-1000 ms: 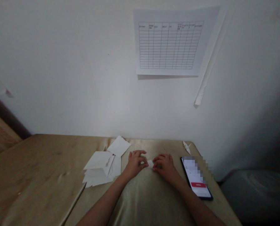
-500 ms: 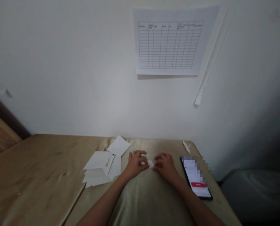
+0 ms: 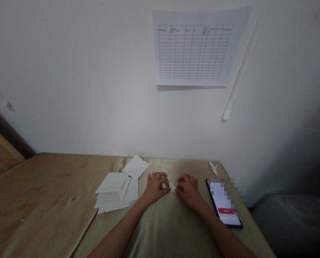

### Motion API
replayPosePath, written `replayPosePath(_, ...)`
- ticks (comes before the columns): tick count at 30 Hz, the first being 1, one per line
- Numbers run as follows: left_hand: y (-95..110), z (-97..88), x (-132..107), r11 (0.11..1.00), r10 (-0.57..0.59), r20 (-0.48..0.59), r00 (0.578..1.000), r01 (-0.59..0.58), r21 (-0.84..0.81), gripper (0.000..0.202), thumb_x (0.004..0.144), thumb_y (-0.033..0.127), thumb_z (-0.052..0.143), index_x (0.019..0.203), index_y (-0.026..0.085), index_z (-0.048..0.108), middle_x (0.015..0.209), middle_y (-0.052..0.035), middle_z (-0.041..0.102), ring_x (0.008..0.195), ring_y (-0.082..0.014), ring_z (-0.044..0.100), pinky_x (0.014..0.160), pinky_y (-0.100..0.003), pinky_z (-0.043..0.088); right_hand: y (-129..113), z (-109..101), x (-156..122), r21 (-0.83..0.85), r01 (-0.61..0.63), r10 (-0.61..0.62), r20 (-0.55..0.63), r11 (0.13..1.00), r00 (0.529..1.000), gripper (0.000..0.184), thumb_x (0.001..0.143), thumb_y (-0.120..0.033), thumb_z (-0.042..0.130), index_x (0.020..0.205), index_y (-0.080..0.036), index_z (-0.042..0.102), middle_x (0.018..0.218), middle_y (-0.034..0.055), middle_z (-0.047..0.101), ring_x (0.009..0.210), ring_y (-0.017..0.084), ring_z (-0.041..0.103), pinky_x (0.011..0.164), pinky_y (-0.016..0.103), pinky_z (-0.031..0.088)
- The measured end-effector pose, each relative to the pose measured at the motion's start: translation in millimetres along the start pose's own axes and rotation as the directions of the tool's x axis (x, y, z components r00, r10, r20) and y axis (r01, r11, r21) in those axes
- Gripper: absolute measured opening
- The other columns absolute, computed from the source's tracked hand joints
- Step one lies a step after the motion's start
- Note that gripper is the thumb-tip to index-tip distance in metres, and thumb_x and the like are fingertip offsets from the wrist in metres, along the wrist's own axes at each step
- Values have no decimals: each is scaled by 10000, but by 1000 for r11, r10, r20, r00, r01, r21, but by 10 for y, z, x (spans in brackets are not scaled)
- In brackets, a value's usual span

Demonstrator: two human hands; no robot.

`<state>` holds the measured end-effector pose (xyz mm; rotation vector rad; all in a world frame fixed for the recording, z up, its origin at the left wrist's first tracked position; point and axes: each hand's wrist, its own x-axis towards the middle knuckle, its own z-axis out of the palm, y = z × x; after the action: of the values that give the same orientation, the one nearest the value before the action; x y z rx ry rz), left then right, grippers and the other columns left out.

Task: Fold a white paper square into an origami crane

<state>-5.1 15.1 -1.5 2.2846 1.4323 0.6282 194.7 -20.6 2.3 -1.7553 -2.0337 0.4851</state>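
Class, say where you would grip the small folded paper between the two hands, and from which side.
Probably its two ends, pinched from left and right: the folded paper lies flat on the table, and the left hand and right hand touch either end.

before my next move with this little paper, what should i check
1. Left hand and right hand both pinch the small folded paper: ok.
2. Edges of the fold lined up: cannot tell, too small.
3. Paper flat on the tablecloth: cannot tell.
4. Stack of white sheets lies apart from the left hand: ok.
5. Phone lit, apart from the right hand: ok.
6. Paper crane by the wall, away from both hands: ok.
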Motion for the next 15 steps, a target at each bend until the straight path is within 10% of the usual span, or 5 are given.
replayPosePath(15, 8, 6, -5, 998, 8, 21, 1000, -9, 60, 130, 848, 437, 723, 972, 431, 760, 1343, 27, 597, 1324, -290, 429, 1162, -664, 102, -51, 11, 7, -20, -68, 68, 18, 997, 998, 180, 904, -322, 598, 850, -253, 754, 1302, 61, 598, 1359, 309, 368, 1167, 626, 72)
